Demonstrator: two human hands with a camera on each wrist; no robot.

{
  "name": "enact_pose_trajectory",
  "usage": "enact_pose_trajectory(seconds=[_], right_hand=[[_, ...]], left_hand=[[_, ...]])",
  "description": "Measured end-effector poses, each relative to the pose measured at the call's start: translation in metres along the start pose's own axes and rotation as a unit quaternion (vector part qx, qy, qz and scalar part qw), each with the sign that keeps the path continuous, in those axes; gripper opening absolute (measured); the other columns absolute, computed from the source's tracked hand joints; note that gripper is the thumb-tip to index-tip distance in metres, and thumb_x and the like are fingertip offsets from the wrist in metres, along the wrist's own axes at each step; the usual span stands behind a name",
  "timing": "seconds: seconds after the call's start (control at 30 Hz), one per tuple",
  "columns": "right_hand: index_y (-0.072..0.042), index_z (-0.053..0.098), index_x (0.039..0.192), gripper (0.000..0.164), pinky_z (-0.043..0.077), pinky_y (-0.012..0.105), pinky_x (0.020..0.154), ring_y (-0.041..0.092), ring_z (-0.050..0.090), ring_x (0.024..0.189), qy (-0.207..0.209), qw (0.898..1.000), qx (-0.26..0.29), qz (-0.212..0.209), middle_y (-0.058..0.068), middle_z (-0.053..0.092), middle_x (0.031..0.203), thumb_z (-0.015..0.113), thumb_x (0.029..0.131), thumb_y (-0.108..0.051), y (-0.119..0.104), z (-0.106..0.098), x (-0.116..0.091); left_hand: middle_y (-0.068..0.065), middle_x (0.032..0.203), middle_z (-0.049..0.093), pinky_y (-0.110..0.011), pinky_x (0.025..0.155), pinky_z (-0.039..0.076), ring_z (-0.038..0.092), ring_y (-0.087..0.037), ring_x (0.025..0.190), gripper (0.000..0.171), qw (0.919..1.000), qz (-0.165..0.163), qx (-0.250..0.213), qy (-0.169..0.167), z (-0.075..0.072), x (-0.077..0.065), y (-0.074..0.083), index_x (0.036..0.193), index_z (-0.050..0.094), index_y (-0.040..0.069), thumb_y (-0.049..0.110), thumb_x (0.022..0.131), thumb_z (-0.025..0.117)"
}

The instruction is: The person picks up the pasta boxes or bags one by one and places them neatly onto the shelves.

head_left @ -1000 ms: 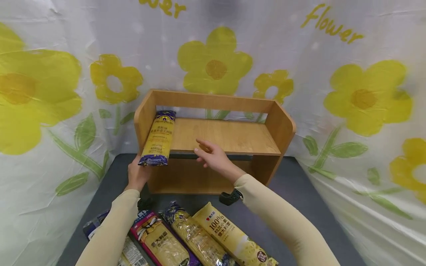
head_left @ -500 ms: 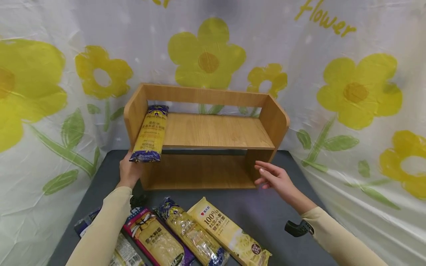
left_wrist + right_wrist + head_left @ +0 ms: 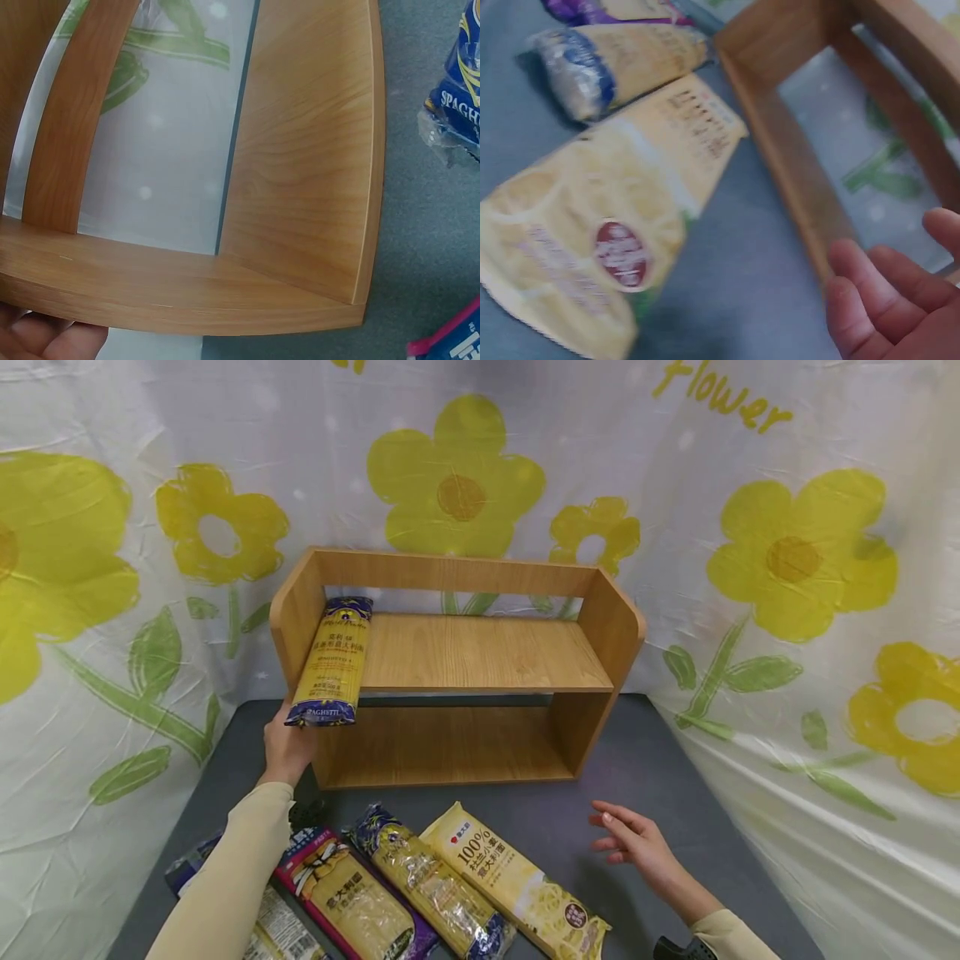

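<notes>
My left hand (image 3: 287, 745) grips the left side panel of a two-tier wooden shelf (image 3: 480, 652). In the left wrist view its fingers (image 3: 60, 337) lie along the panel's outer face; the thumb is hidden. Above that hand, a yellow and blue spaghetti pack (image 3: 330, 664) lies on the upper tier against the left side, its front end jutting past the board. My right hand (image 3: 633, 843) hovers over the table, fingers loosely bent and holding nothing. Nearest to it is a pale yellow pasta pack (image 3: 517, 881).
Left of the pale pack lie a clear-and-blue spaghetti pack (image 3: 431, 881), a pink and purple pasta pack (image 3: 352, 893) and another pack (image 3: 281, 927) partly under the left forearm. The dark grey table (image 3: 555, 827) is bordered by a flower-printed curtain (image 3: 795, 693).
My right hand has moved from in front of the upper tier rightward, then down toward the table. The left hand stays at the panel. The head view has shifted slightly.
</notes>
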State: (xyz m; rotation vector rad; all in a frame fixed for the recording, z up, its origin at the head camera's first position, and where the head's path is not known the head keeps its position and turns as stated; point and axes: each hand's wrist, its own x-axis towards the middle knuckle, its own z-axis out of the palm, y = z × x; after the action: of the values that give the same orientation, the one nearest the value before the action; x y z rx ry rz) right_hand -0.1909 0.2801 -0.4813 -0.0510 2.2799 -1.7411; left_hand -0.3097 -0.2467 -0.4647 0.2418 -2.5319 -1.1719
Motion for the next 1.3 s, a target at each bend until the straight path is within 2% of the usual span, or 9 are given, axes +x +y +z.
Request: enact_pose_trajectory(seconds=[0.17, 0.37, 0.63, 0.77, 0.87, 1.0, 1.1, 1.17, 1.3], right_hand=[[0.009, 0.038, 0.151, 0.058, 0.058, 0.032, 0.075, 0.012, 0.073, 0.089, -0.011, 0.999, -0.019, 0.023, 0.028, 0.061, 0.138, 0.051, 0.107, -0.026, 0.023, 0.018, -0.003], [0.007, 0.039, 0.152, 0.062, 0.056, 0.037, 0.078, 0.019, 0.071, 0.097, -0.017, 0.997, -0.045, 0.063, 0.030, 0.060, 0.138, 0.055, 0.105, -0.030, 0.045, 0.037, -0.004], [0.012, 0.032, 0.152, 0.064, 0.056, 0.047, 0.086, 0.038, 0.068, 0.110, -0.120, 0.990, -0.072, 0.030, 0.036, 0.060, 0.132, 0.056, 0.104, -0.022, 0.069, 0.045, 0.002], [-0.019, 0.034, 0.160, 0.080, 0.056, 0.036, 0.085, 0.021, 0.069, 0.105, -0.188, 0.976, -0.110, -0.009, 0.013, 0.067, 0.124, 0.075, 0.092, -0.026, 0.126, 0.031, 0.032], [-0.037, 0.031, 0.159, 0.095, 0.052, 0.027, 0.083, 0.010, 0.063, 0.110, -0.229, 0.955, -0.183, -0.056, 0.003, 0.063, 0.132, 0.084, 0.082, -0.024, 0.156, 0.025, 0.048], [-0.038, 0.028, 0.160, 0.103, 0.048, 0.028, 0.084, 0.011, 0.055, 0.116, -0.251, 0.930, -0.259, -0.077, 0.003, 0.056, 0.140, 0.084, 0.076, -0.017, 0.159, 0.026, 0.055], [-0.046, 0.031, 0.157, 0.103, 0.044, 0.025, 0.081, 0.004, 0.051, 0.108, -0.260, 0.925, -0.266, -0.073, -0.005, 0.056, 0.137, 0.085, 0.073, -0.020, 0.166, 0.025, 0.061], [-0.044, 0.031, 0.157, 0.104, 0.042, 0.023, 0.081, 0.002, 0.048, 0.105, -0.268, 0.920, -0.273, -0.088, -0.002, 0.056, 0.138, 0.084, 0.072, -0.017, 0.153, 0.029, 0.055], [-0.029, 0.037, 0.158, 0.102, 0.041, 0.021, 0.074, 0.002, 0.044, 0.092, -0.285, 0.912, -0.271, -0.118, 0.011, 0.057, 0.132, 0.082, 0.070, -0.004, 0.096, 0.048, 0.028]], left_hand=[[-0.035, 0.123, 0.064, -0.039, 0.061, 0.044, 0.062, -0.043, 0.088, 0.052, 1.0000, -0.004, -0.006, 0.002, 0.000, 0.001, -0.001, 0.149, 0.043, 0.002, 0.036, 0.111, 0.034], [-0.034, 0.120, 0.065, -0.036, 0.059, 0.042, 0.061, -0.040, 0.085, 0.054, 0.9998, -0.012, -0.017, 0.000, 0.001, 0.002, -0.001, 0.149, 0.044, 0.003, 0.040, 0.110, 0.034], [-0.037, 0.116, 0.065, -0.041, 0.061, 0.045, 0.062, -0.042, 0.080, 0.052, 0.9999, 0.001, -0.010, 0.005, 0.003, 0.001, -0.004, 0.149, 0.044, 0.002, 0.035, 0.110, 0.035], [-0.038, 0.122, 0.063, -0.049, 0.067, 0.048, 0.063, -0.045, 0.087, 0.050, 0.9999, -0.003, -0.005, 0.009, 0.003, 0.001, -0.005, 0.148, 0.043, 0.001, 0.032, 0.110, 0.034], [-0.038, 0.123, 0.063, -0.049, 0.067, 0.048, 0.063, -0.045, 0.088, 0.050, 0.9999, -0.008, -0.007, 0.009, 0.002, 0.000, -0.004, 0.149, 0.043, 0.001, 0.031, 0.110, 0.034], [-0.037, 0.122, 0.064, -0.047, 0.066, 0.046, 0.062, -0.043, 0.085, 0.050, 0.9998, -0.012, -0.010, 0.009, 0.002, 0.000, -0.002, 0.149, 0.043, 0.002, 0.032, 0.110, 0.035], [-0.036, 0.120, 0.064, -0.046, 0.067, 0.046, 0.061, -0.042, 0.083, 0.049, 0.9998, -0.012, -0.010, 0.009, 0.002, 0.000, -0.003, 0.148, 0.044, 0.002, 0.032, 0.110, 0.036], [-0.035, 0.119, 0.065, -0.045, 0.067, 0.046, 0.061, -0.041, 0.083, 0.048, 0.9999, -0.011, -0.009, 0.009, 0.003, 0.001, -0.003, 0.147, 0.045, 0.002, 0.031, 0.110, 0.037], [-0.034, 0.116, 0.065, -0.043, 0.066, 0.045, 0.060, -0.040, 0.084, 0.047, 0.9999, -0.012, -0.011, 0.006, 0.003, 0.002, -0.004, 0.144, 0.047, 0.000, 0.031, 0.110, 0.037]])
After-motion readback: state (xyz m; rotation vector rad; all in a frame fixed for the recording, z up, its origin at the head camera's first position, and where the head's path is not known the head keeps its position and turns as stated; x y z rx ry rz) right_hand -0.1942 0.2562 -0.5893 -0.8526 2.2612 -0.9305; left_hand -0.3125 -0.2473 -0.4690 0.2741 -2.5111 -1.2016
